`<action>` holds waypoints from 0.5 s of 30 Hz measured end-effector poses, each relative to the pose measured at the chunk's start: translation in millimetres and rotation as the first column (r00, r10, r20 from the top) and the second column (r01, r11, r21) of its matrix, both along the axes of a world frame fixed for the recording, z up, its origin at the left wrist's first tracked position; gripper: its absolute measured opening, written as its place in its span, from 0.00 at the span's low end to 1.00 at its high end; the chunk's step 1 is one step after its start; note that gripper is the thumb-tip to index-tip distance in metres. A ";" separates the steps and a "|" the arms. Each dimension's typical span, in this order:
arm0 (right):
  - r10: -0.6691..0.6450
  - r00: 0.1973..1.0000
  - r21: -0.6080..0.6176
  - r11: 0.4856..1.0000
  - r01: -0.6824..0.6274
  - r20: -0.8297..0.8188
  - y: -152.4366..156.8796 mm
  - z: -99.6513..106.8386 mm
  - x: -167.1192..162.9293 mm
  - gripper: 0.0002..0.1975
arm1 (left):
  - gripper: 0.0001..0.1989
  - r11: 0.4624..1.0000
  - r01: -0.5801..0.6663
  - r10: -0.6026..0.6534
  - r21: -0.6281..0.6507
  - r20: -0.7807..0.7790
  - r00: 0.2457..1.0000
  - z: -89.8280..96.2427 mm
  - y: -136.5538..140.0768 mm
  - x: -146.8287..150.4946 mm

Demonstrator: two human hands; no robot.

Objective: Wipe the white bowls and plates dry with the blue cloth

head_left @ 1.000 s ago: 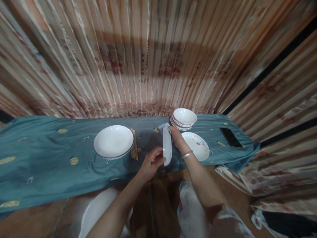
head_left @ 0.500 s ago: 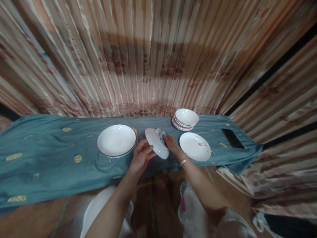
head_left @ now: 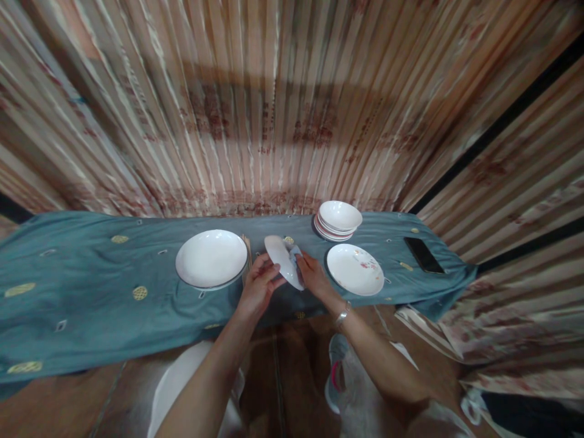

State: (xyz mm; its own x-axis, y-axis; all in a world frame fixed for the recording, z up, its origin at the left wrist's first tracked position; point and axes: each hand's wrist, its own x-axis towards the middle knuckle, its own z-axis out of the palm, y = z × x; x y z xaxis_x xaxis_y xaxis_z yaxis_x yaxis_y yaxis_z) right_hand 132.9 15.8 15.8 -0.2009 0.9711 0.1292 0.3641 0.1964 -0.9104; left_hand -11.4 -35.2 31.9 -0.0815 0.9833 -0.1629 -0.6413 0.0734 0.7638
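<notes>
A white dish [head_left: 279,250] is held tilted above the cloth, and whether it is a bowl or a plate I cannot tell. My left hand [head_left: 261,286] is closed on its left lower edge, thumb on the near face. Pinched in my right hand [head_left: 314,277] is a small light-blue cloth [head_left: 295,251], pressed against the dish's right side. A silvery bracelet [head_left: 343,312] circles my right wrist. Left of the dish lies a large white plate [head_left: 211,258] with a dark rim; beside it are chopsticks [head_left: 247,249], partly covered by my left hand.
A white plate with a floral print [head_left: 353,271] lies to the right. Behind it stands a stack of white bowls [head_left: 340,218]. A black phone [head_left: 423,254] rests near the right end of the green tablecloth [head_left: 100,304]. Striped curtains [head_left: 237,121] hang behind.
The dish has turned more edge-on, and my right hand with the cloth has shifted slightly down along it. My view has moved a little to the right.
</notes>
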 end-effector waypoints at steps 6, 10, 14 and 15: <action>0.067 0.986 0.340 0.933 -0.116 0.153 -29.8 8.8 -12.5 0.24 | 0.19 0.999 -0.020 0.019 0.033 0.030 0.999 -2.2 1.4 0.1; 0.056 0.902 0.516 0.804 -0.295 0.428 -44.5 0.2 -13.2 0.25 | 0.18 0.994 -0.101 0.099 0.038 0.063 0.993 -7.1 6.5 -6.9; -0.018 0.812 0.548 0.746 -0.378 0.583 -43.4 -10.6 -2.0 0.29 | 0.17 0.990 -0.138 0.138 -0.002 0.085 0.987 -8.7 10.9 -11.0; -0.043 0.798 0.546 0.751 -0.371 0.601 -41.1 -13.0 1.8 0.31 | 0.17 0.990 -0.141 0.143 -0.022 0.090 0.986 -8.5 11.6 -10.8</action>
State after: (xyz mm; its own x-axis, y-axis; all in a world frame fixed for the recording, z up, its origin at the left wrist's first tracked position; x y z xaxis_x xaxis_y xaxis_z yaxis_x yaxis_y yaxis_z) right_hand 134.7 -25.2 2.9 -0.5818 0.6527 0.4853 0.6500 0.7318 -0.2049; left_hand -22.2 -23.5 23.4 -0.2043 0.9601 -0.1909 -0.7128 -0.0122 0.7013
